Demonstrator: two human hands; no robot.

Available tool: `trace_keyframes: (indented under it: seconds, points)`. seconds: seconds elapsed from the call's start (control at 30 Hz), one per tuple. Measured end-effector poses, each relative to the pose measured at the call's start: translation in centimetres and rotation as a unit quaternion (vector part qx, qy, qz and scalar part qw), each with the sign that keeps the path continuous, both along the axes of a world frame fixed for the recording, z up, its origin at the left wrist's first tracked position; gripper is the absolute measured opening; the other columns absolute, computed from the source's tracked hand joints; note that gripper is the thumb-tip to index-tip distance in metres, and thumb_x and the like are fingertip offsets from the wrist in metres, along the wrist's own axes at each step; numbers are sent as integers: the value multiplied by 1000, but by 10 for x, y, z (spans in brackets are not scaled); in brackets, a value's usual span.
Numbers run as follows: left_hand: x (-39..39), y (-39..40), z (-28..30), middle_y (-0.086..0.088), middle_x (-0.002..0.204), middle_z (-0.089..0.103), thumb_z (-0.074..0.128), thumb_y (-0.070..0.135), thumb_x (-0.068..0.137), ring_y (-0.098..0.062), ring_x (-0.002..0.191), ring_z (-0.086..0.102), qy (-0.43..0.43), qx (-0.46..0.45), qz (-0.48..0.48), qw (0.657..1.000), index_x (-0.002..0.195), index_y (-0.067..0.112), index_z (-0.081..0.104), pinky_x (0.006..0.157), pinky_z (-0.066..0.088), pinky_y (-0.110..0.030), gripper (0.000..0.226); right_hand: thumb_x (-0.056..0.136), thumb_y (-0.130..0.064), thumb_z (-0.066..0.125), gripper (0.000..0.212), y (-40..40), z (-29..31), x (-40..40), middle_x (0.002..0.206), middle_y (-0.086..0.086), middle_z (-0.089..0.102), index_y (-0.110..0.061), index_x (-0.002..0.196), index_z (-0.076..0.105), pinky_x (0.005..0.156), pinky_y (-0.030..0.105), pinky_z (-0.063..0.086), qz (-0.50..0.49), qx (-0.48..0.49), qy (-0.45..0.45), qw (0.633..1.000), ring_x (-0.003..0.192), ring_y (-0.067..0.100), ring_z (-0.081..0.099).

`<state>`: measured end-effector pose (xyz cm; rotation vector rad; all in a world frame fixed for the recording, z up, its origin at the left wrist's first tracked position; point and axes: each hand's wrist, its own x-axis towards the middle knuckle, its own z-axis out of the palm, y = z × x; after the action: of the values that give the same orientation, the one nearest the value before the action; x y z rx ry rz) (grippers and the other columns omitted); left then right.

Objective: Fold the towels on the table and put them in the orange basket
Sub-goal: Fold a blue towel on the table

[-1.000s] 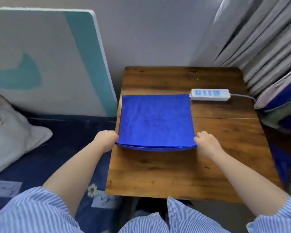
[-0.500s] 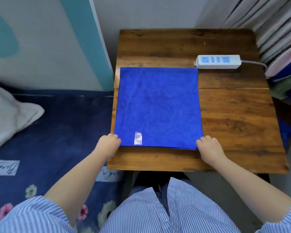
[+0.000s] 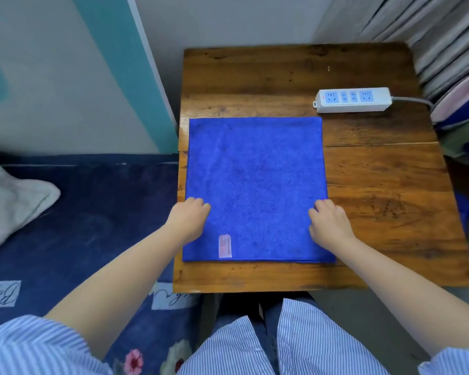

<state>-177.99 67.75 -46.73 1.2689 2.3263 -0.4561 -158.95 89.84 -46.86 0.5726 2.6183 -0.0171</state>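
A blue towel point(image 3: 255, 185) lies flat and square on the left half of the wooden table point(image 3: 385, 201), with a small pink label point(image 3: 224, 246) near its front left corner. My left hand point(image 3: 188, 221) rests palm down on the towel's left edge, fingers loosely curled. My right hand point(image 3: 329, 223) rests the same way on the right edge. Neither hand lifts the cloth. No orange basket is in view.
A white power strip point(image 3: 354, 100) with a grey cable lies at the table's back right, just beyond the towel's far corner. A bed with dark blue bedding point(image 3: 92, 212) and a white pillow point(image 3: 8, 201) adjoins the table's left side. Curtains and bundled fabric point(image 3: 460, 104) stand at right.
The towel was laid out flat and my hands let go of its near corners. Both hands then slid forward onto its side edges. The camera tilted further down.
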Motion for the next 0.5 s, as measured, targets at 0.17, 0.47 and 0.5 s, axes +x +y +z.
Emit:
trace_keyframes:
  seconds: [0.17,0.47,0.5]
  points:
    - [-23,75,-9,-3,84,33,37,2,88,-24,81,36,-33,166,167,971,80,11,32,51,19,-28,12,78,1,55,22,11,-8,-80,127,25,51,9,98,58,90,40,42,6,-41,125,991,123,36,45]
    - [-76,147,-60,-5,155,17,31,22,98,-24,144,8,-20,199,180,963,143,9,25,112,17,-37,47,97,-24,28,55,52,-51,-175,156,4,-3,-10,146,7,116,40,-2,20,-87,73,993,144,20,-5]
    - [-83,153,-63,-4,155,16,30,23,98,-24,144,7,-23,201,172,964,144,11,23,112,16,-38,48,97,-25,28,55,56,-55,-181,156,4,-4,-10,146,6,116,39,-2,25,-86,75,993,144,20,-5]
